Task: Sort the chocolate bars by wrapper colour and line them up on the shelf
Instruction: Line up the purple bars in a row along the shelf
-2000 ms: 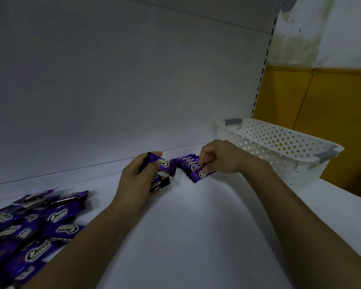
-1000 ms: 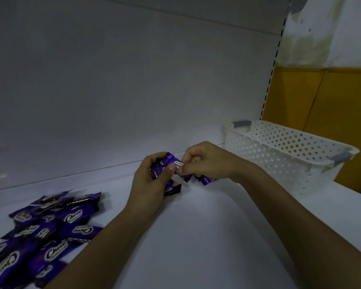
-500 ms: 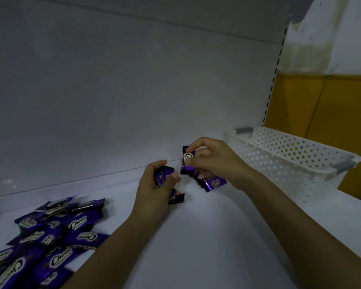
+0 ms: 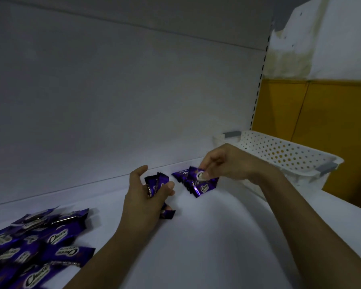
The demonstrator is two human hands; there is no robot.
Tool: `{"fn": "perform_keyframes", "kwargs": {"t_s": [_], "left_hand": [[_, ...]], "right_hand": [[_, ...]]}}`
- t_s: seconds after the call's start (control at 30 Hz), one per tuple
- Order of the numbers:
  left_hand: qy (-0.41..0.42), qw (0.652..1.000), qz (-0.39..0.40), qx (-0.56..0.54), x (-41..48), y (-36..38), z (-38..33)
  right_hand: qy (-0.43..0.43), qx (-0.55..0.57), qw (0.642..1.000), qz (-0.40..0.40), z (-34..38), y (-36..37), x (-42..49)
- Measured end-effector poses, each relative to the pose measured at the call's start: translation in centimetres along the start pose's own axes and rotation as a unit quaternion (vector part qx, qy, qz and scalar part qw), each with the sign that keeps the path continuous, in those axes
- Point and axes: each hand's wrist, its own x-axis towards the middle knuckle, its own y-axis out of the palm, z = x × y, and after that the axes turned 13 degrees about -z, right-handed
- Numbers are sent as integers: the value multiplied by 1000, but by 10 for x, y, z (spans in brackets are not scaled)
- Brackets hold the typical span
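Note:
My left hand (image 4: 143, 197) grips a small stack of purple chocolate bars (image 4: 156, 182) above the white shelf (image 4: 217, 236), thumb on their front. Just to its right my right hand (image 4: 219, 161) pinches one purple bar (image 4: 198, 175) by its top edge, set against a short overlapping row of purple bars (image 4: 202, 187) standing near the shelf's back wall. A loose heap of purple bars (image 4: 35, 243) lies at the shelf's front left.
A white perforated basket (image 4: 283, 155) with grey handles stands on the shelf at the right, close behind my right wrist. Beyond it are yellow panels (image 4: 321, 126). The grey back wall (image 4: 113, 101) rises behind the row.
My right hand took a bar from the left hand's stack, carried it right and lowered it onto the row. The left hand drew slightly left with the rest.

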Motion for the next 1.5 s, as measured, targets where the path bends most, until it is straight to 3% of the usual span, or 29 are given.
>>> {"fn": "perform_keyframes", "kwargs": {"t_s": [0.1,0.2,0.87,0.93,1.1,1.2,1.37,1.5], "left_hand": [[13,1000,-2,12,2,2,-3],[18,999,9,24,1,4,-2],[33,999,25,25,0,6,-3],[34,999,31,28,1,6,-2],[26,999,44,-6,2,6,-2],[33,997,63,-7,2,5,-3],[37,997,61,-24,-2,5,-6],[-14,998,39,-39,-1,5,-7]], "right_hand": [[18,-125,989,76,-4,-5,-3],[22,-204,975,83,-6,2,-1],[-55,-249,967,-24,-16,25,7],[-73,-209,975,-29,-12,26,6],[-49,69,996,37,11,29,-4],[-62,84,991,81,17,39,-7],[-3,131,991,18,14,38,-5],[27,204,978,-23,10,31,-3]]}}
